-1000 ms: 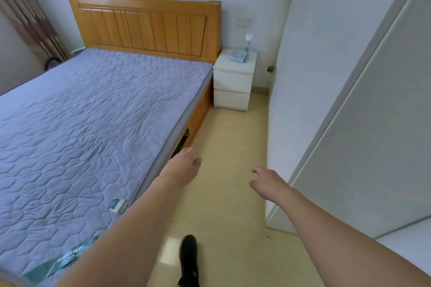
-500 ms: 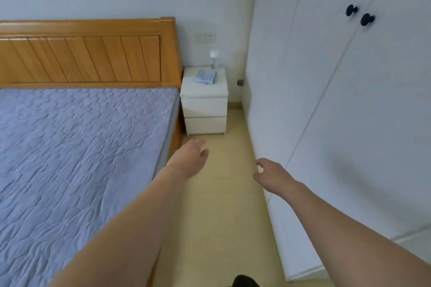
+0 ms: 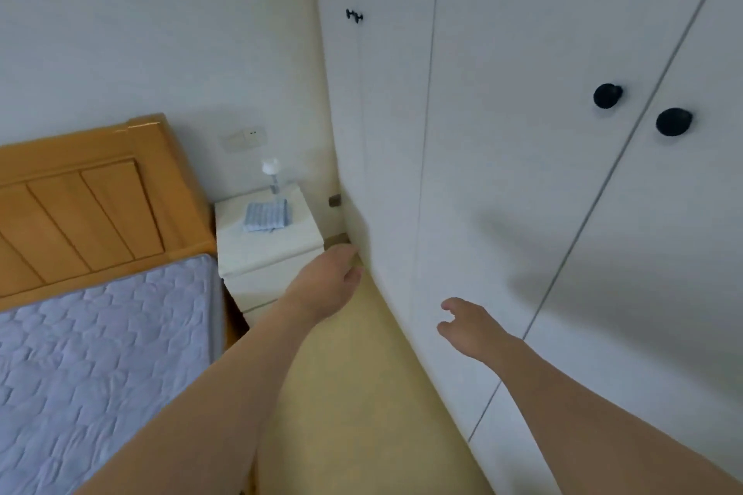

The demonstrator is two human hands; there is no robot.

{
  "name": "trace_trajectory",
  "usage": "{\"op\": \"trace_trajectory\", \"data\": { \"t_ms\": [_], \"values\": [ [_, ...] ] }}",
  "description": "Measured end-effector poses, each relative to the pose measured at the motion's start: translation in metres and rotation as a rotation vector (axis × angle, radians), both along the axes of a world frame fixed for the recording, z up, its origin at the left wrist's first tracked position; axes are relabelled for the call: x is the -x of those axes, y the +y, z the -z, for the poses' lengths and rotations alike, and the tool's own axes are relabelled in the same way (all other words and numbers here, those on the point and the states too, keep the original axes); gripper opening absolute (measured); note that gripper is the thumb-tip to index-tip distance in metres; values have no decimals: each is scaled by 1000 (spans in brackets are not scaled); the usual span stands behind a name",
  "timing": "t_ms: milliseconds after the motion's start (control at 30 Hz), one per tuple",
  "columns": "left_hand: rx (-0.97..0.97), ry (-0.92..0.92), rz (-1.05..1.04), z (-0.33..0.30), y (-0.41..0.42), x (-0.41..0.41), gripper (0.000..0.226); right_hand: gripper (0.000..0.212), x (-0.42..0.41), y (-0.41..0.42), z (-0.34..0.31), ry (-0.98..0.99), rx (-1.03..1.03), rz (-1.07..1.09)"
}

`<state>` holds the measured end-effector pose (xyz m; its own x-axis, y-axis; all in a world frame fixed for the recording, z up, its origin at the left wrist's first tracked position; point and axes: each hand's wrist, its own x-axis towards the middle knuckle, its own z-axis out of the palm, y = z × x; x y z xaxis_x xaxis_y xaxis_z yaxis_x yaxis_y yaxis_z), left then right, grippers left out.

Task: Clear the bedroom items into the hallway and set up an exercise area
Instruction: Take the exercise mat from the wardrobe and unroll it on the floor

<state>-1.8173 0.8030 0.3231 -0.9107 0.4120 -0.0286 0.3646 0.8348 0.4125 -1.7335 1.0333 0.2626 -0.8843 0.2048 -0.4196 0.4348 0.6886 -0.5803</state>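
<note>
A white two-drawer nightstand (image 3: 265, 253) stands between the bed and the wardrobe. On its top lie a folded blue-striped cloth (image 3: 266, 215) and a small white lamp (image 3: 271, 173). My left hand (image 3: 327, 281) reaches forward over the floor, just right of the nightstand's front, fingers loosely apart and holding nothing. My right hand (image 3: 468, 328) hovers in front of the wardrobe's lower doors, fingers spread, empty.
A wooden bed (image 3: 80, 213) with a grey-purple quilted mattress (image 3: 100, 366) fills the left. White wardrobe doors (image 3: 522, 193) with black knobs (image 3: 608, 95) line the right. A narrow strip of beige floor (image 3: 362, 414) runs between bed and wardrobe.
The view has swung right and moved closer to the nightstand and wardrobe. Both hands have advanced forward and stay empty. My foot has dropped out of view.
</note>
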Motion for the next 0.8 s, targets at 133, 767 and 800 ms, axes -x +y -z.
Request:
{"op": "trace_trajectory", "data": {
  "t_ms": [133, 767, 800],
  "values": [
    [-30, -18, 195, -14, 34, 70, 46, 50, 33, 10, -15, 14, -10, 147],
    [-463, 108, 1084, -195, 225, 101, 45, 40, -10, 53, -132, 308, -155, 907],
    [-468, 92, 1080, -201, 230, 94, 43, 40, -14, 56, -134, 321, -158, 913]
  ]
}}
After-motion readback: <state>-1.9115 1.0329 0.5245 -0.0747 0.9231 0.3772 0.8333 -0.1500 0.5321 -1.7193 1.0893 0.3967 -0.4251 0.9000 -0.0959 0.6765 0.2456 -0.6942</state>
